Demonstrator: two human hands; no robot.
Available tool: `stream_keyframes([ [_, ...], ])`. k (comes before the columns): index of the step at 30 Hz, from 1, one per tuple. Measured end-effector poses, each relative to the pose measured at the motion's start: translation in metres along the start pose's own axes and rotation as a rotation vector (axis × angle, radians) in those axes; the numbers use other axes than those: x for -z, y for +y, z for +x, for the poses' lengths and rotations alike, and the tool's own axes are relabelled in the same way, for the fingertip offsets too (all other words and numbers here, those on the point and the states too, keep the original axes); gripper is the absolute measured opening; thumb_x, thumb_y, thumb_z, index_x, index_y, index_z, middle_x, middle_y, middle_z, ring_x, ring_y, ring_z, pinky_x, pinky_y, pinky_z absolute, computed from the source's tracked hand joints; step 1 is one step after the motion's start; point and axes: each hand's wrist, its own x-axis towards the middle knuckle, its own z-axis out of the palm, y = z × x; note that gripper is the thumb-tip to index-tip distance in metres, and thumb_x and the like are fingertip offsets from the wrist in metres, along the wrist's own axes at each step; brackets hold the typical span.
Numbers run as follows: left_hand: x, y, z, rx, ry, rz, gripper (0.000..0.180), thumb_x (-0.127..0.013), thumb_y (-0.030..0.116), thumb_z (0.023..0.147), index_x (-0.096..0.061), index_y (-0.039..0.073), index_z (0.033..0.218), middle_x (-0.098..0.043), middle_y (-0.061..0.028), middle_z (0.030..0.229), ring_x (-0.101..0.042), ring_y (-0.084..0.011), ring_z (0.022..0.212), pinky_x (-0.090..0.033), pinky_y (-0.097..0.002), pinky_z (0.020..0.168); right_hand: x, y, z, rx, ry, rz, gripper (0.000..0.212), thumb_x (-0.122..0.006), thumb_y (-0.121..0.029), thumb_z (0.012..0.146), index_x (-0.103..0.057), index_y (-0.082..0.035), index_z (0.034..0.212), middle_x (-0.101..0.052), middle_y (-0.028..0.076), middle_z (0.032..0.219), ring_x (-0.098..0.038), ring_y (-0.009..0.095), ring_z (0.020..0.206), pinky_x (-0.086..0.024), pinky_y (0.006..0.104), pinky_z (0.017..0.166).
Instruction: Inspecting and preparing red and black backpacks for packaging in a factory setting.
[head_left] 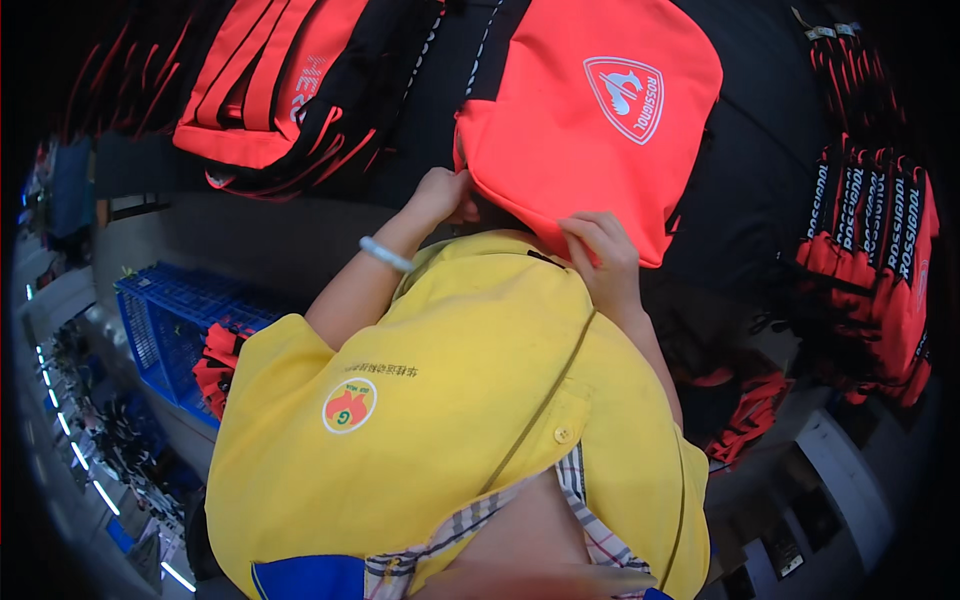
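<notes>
Bag (pixel 590 130) — left hand (pixel 442 197) curls at its near-left corner, hold unclear | right hand (pixel 607 255) pinches its near edge | even, gentle tension likely keeps it flat

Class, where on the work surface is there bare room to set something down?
The widest free patch is black work surface, between the held red bag and the red-and-black stacks on the right. A narrower strip separates that bag from the left pile. Both far sides are crowded.
</notes>
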Motion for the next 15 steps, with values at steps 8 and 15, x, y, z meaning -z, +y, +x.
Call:
stream_keyframes([
  [8,-0.021,0.049,-0.050,-0.329,-0.161,-1.022,0.055,-0.043,0.052,0.099,-0.056,0.006,0.127,-0.060,-0.0128,0.123,-0.057,-0.0244,0.117,-0.044,-0.0392,0.103,0.022,0.031,-0.066,-0.793,0.112,0.272,0.018,-0.061,-0.016,0.095,-0.066,0.001,0.090,-0.066,0.008,0.076,-0.062,0.014,0.069,-0.047,0.0256,0.066],
  [15,-0.035,0.100,-0.062,-0.196,-0.388,-0.931,0.049,-0.047,0.047,0.099,-0.056,0.009,0.128,-0.063,-0.0055,0.124,-0.056,-0.0213,0.120,-0.044,-0.0422,0.102,0.017,0.070,-0.081,-1.272,0.270,1.227,0.048,-0.045,-0.044,0.102,-0.062,0.000,0.114,-0.069,0.011,0.095,-0.063,0.019,0.081,-0.048,0.0303,0.076],
])
